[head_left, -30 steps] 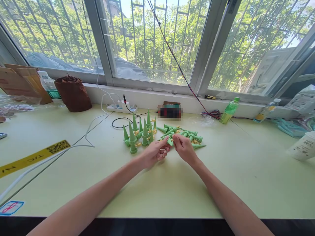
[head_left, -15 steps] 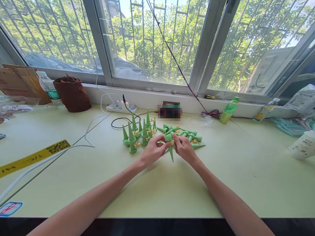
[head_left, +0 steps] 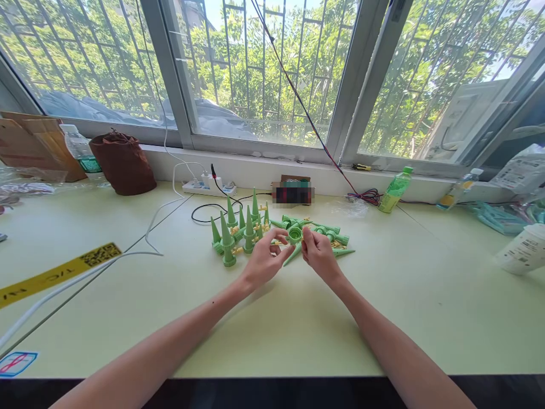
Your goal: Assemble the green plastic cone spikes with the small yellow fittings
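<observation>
A green plant watering spike (head_left: 294, 234) is tipped so that its round, hollow threaded end faces me. My right hand (head_left: 319, 254) is closed on its side, thumb over curled fingers; the exact grip point is hidden. My left hand (head_left: 267, 255) sits just left of that rim, thumb and fingers parted. Whether a fingertip touches the rim I cannot tell. On the left, several green spikes with yellow valves stand upright, among them one spike (head_left: 227, 244) at the front. Beyond and right of my hands lies a loose pile of more green spikes (head_left: 340, 238) with small yellow valves.
Behind the spikes are a power strip (head_left: 230, 188) with cables and a blurred dark device (head_left: 293, 192). A brown bag (head_left: 123, 163) stands at back left. A green bottle (head_left: 395, 190), another bottle (head_left: 460, 190) and a white cup (head_left: 525, 250) stand to the right. A white cable (head_left: 149, 233) crosses the left.
The held spike has turned: its tip pointed down toward me before, and now its open end faces me. My left fingers have come off it and spread. My right hand stays closed.
</observation>
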{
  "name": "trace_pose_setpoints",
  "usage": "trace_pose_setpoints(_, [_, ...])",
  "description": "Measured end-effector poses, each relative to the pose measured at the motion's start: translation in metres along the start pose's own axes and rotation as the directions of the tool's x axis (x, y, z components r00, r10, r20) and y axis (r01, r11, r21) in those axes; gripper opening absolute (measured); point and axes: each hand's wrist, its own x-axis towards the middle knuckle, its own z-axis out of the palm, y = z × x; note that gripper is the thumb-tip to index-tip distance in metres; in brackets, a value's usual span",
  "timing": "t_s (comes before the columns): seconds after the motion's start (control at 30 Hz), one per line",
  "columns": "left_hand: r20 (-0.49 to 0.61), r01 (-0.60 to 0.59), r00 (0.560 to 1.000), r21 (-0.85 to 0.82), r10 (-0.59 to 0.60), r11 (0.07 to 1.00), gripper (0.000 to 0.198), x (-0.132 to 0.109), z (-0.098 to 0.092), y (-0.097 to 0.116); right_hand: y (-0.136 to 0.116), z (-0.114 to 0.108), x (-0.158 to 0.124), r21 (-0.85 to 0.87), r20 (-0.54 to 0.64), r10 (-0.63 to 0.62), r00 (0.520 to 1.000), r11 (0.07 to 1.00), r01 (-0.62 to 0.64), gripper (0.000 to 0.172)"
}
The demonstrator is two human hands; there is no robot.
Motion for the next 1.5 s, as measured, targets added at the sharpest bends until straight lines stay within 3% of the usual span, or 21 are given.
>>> trace_pose_setpoints(0.07, [0.028, 0.113, 0.993, -0.091, -0.111, 0.989, 0.036, 0.0015, -0.0008, 0.0010, -0.0006, -0.0016, 0.0002, -0.006, -0.031, -0.016, 0.999, 1.000, 0.016, 0.050])
trace_pose_setpoints(0.17, [0.182, 0.312, 0.946, -0.267, -0.270, 0.912, 0.049, 0.0032, -0.0025, 0.0031, -0.0024, -0.0033, -0.0006, -0.088, 0.010, -0.076, 0.997, 0.993, 0.077, 0.048])
trace_pose_setpoints(0.3, [0.301, 0.441, 0.891, -0.394, -0.340, 0.806, 0.052, 0.0029, -0.0044, 0.0045, -0.0042, -0.0037, -0.0020, -0.187, 0.137, -0.142, 0.980, 0.968, 0.167, 0.044])
trace_pose_setpoints(0.67, [0.341, 0.373, 0.910, -0.420, -0.237, 0.827, 0.038, 0.0034, -0.0052, 0.0024, -0.0021, -0.0046, -0.0018, -0.181, 0.133, -0.146, 0.980, 0.969, 0.169, 0.043])
trace_pose_setpoints(1.13, [0.242, 0.085, 0.969, -0.095, -0.059, 0.992, 0.033, -0.0004, -0.0041, -0.0036, -0.0024, -0.0040, -0.0001, -0.175, 0.079, -0.077, 0.994, 0.981, 0.090, 0.048])
trace_pose_setpoints(1.3, [0.198, 0.039, 0.980, -0.044, -0.030, 0.998, 0.040, 0.0001, -0.0014, -0.0039, -0.0046, -0.0026, -0.0001, -0.199, 0.063, -0.076, 0.995, 0.976, 0.087, 0.049])
trace_pose_setpoints(1.5, [0.084, 0.071, 0.994, -0.061, -0.066, 0.996, 0.043, 0.0004, 0.0013, -0.0046, -0.0025, -0.0022, 0.0003, -0.229, 0.010, -0.079, 0.997, 0.970, 0.079, 0.048])
